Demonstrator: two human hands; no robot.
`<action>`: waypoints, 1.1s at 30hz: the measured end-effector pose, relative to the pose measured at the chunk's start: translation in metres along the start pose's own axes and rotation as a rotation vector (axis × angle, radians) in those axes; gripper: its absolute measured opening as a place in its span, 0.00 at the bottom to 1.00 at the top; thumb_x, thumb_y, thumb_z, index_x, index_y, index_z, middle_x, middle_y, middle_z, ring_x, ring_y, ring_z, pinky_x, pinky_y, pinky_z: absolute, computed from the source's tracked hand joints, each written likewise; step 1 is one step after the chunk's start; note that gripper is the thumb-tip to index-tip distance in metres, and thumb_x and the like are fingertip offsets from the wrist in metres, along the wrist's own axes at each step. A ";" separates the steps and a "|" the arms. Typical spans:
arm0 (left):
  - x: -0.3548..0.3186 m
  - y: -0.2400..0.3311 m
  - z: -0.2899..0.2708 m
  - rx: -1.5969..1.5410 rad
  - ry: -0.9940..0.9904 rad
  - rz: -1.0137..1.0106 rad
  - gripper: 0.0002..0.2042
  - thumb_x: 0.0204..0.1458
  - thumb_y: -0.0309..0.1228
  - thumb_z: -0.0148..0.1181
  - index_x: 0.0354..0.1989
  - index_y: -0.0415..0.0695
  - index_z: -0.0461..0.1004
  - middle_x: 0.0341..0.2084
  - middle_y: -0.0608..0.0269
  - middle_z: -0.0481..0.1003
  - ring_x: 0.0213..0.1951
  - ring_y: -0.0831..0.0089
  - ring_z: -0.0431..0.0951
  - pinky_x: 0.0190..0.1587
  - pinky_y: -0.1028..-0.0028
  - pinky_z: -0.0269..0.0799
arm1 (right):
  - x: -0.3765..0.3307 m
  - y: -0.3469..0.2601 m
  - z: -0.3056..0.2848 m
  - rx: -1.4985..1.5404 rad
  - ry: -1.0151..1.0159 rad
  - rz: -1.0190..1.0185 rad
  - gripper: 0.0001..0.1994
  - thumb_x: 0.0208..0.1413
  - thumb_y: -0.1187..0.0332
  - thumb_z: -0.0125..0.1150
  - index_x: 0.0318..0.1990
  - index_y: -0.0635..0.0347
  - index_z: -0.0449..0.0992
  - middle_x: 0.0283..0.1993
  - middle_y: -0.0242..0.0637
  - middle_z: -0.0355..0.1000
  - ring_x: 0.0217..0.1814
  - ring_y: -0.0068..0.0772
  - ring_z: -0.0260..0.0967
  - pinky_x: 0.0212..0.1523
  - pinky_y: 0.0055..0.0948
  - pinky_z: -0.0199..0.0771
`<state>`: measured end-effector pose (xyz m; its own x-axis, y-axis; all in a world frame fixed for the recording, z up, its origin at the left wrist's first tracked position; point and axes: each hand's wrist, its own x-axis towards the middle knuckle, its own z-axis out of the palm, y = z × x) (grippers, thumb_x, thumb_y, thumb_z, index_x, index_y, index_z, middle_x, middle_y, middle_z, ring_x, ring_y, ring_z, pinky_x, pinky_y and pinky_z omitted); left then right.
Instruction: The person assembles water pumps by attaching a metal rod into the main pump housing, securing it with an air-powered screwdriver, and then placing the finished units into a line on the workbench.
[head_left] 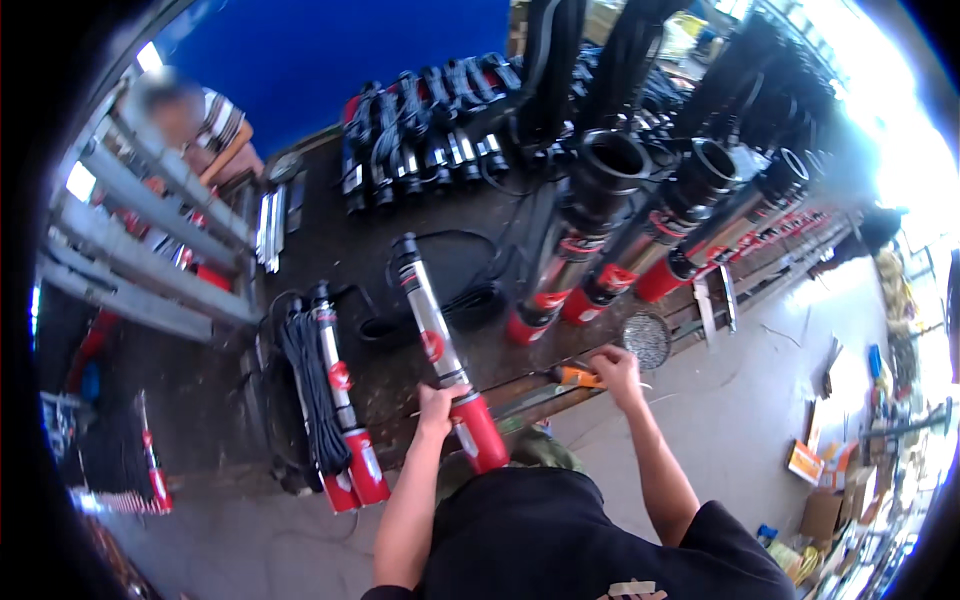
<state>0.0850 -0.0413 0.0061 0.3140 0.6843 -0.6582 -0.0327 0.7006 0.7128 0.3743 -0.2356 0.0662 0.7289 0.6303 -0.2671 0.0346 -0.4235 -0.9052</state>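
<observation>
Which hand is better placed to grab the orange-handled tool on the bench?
Right. The right hand is already on the orange-handled tool, while the left hand grips the long silver pump with the red end.

Harsh right-side glare, fisheye-warped edges

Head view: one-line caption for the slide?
At a dark workbench, the left hand grips a silver-and-red cylindrical pump while the right hand reaches an orange-handled tool.
</observation>
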 end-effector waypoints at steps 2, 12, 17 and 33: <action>0.001 0.004 -0.001 -0.004 -0.073 -0.048 0.32 0.37 0.17 0.71 0.51 0.38 0.59 0.42 0.49 0.72 0.38 0.58 0.80 0.40 0.59 0.83 | -0.022 -0.026 0.058 -0.015 -0.232 0.021 0.12 0.55 0.69 0.63 0.43 0.67 0.83 0.30 0.34 0.79 0.28 0.20 0.74 0.31 0.21 0.75; -0.011 0.014 0.007 -0.077 -0.055 0.024 0.22 0.40 0.14 0.67 0.46 0.36 0.69 0.37 0.55 0.77 0.36 0.63 0.82 0.36 0.64 0.83 | -0.004 -0.029 0.185 -0.071 -0.464 -0.386 0.10 0.51 0.73 0.70 0.41 0.64 0.83 0.35 0.34 0.79 0.36 0.20 0.75 0.40 0.24 0.78; -0.010 0.018 0.009 -0.065 -0.150 0.024 0.22 0.40 0.14 0.67 0.46 0.35 0.69 0.37 0.56 0.77 0.35 0.63 0.82 0.36 0.64 0.83 | 0.012 0.010 0.197 0.198 -0.494 -0.020 0.14 0.54 0.69 0.71 0.45 0.66 0.79 0.34 0.32 0.76 0.30 0.19 0.71 0.31 0.21 0.73; 0.002 0.004 0.002 -0.054 -0.063 -0.022 0.29 0.36 0.14 0.70 0.49 0.38 0.65 0.37 0.55 0.75 0.36 0.60 0.80 0.37 0.59 0.82 | 0.028 0.102 0.069 0.979 0.098 1.069 0.26 0.55 0.44 0.65 0.45 0.61 0.75 0.39 0.45 0.80 0.31 0.36 0.78 0.24 0.25 0.77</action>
<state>0.0876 -0.0376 0.0088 0.3740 0.6559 -0.6556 -0.0757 0.7262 0.6833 0.3511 -0.2159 -0.0565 0.1509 0.2411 -0.9587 -0.9867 -0.0229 -0.1611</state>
